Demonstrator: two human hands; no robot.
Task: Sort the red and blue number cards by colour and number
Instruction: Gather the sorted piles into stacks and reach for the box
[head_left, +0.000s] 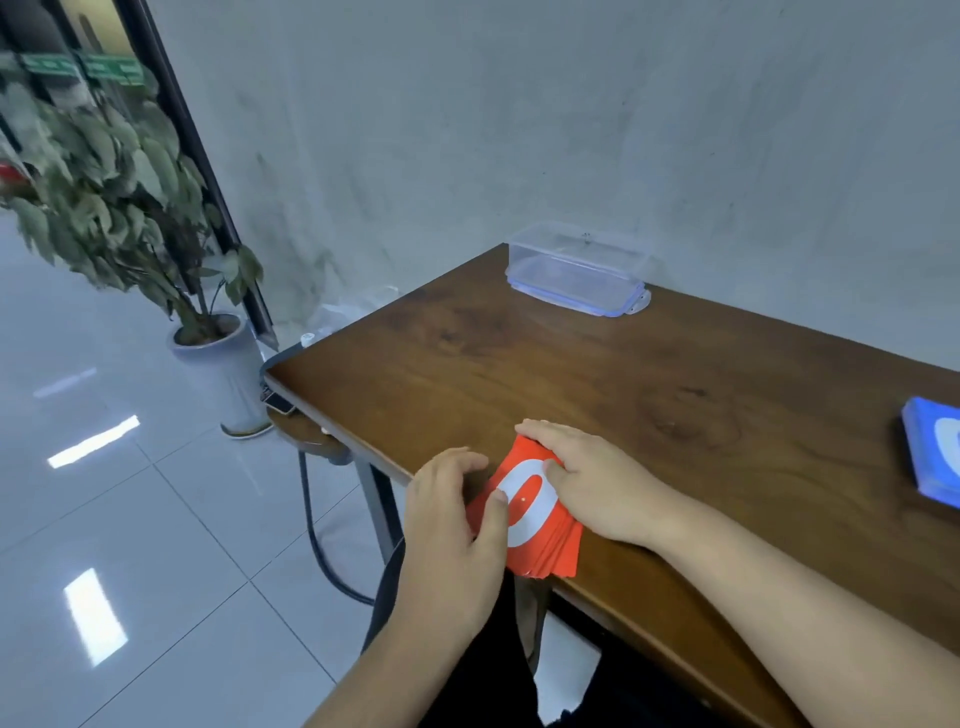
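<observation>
A stack of red number cards (537, 540) lies at the near edge of the wooden table (571, 374), its top card showing a white oval with a red zero. My left hand (457, 525) holds the stack's left side, thumb on the top card. My right hand (592, 478) grips the right side, fingers curled over the far end. A stack of blue cards (932, 452) lies at the table's right, cut off by the frame edge.
A clear plastic box (576, 273), upside down on its lid, stands at the table's far edge by the grey wall. A potted plant (130, 208) stands on the tiled floor left of the table. A stool (306, 436) sits under the table's left corner.
</observation>
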